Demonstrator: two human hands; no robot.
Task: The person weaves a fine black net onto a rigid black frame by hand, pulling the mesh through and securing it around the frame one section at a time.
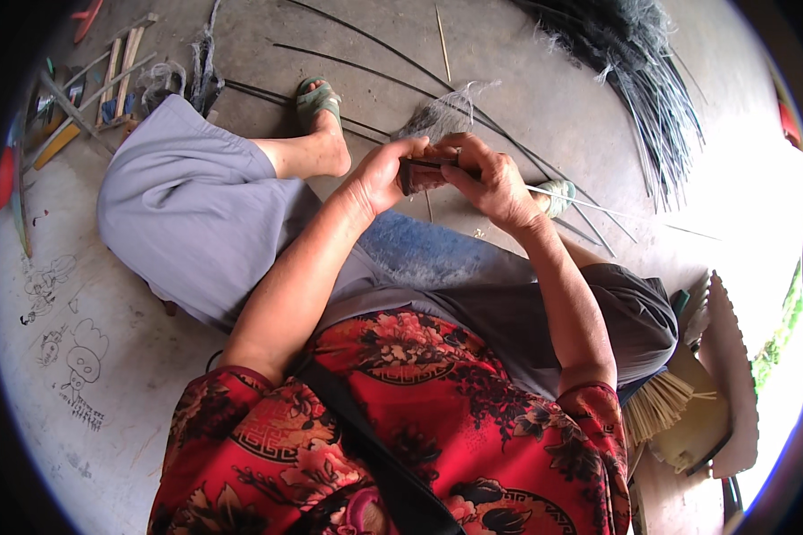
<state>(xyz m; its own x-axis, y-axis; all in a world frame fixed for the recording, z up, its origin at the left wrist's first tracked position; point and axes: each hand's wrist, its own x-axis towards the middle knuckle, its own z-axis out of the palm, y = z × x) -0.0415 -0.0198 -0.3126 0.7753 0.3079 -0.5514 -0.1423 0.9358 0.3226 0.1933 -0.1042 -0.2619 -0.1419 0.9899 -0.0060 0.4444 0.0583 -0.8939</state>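
Observation:
Above my lap, my left hand (387,175) and my right hand (492,185) meet and grip a small dark strip piece (408,175) between them. It looks bent or folded, with reddish-brown showing inside its dark edge; its full shape is hidden by my fingers. The fingers of both hands are closed, thumbs toward me. A long thin pale strip (589,202) runs from behind my right wrist out to the right; whether my right hand holds it, I cannot tell. Beneath my hands a worn blue cloth (428,251) lies across my lap.
Long dark strips (357,34) lie across the concrete floor, with a tuft of grey fibre (433,118) among them. A big bundle of dark strips (656,116) is at the far right. Tools and wooden pieces (120,76) stand far left; pale sticks (660,406) are at my right.

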